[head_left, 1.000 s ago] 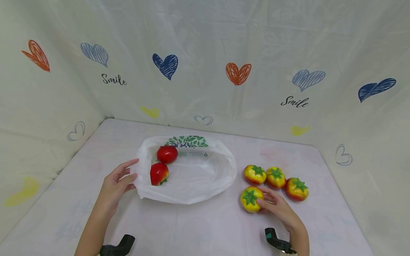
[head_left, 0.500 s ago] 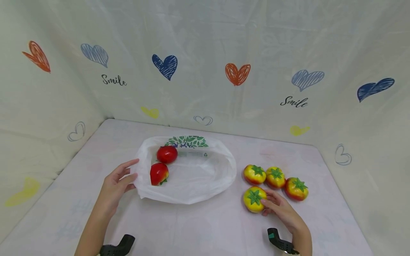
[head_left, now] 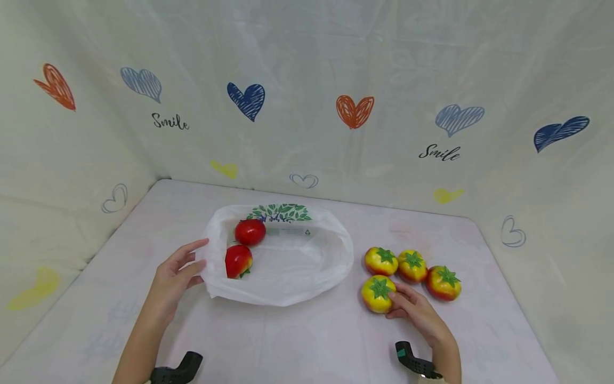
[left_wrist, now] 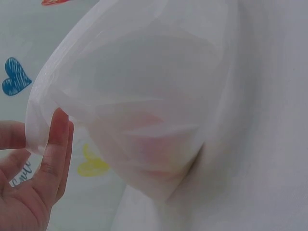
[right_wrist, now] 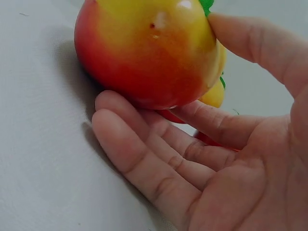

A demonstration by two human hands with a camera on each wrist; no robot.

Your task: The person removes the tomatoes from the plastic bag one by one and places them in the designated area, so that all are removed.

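Right hand [head_left: 414,308] pinches a yellow fruit [head_left: 378,294] between thumb and fingers, at four o'clock from the white bag [head_left: 288,293]. Over the last half-second the fruit shifts slightly toward twelve; reads as a grip adjustment, fruit not yet bagged. Left hand [head_left: 175,274], unchanged, pinches the bag's rim at nine o'clock.

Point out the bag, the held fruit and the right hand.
Bag [head_left: 298,260], head view: bare inner side.
Held fruit [right_wrist: 147,55], right wrist view: smooth side.
Right hand [head_left: 418,312], head view: its back.
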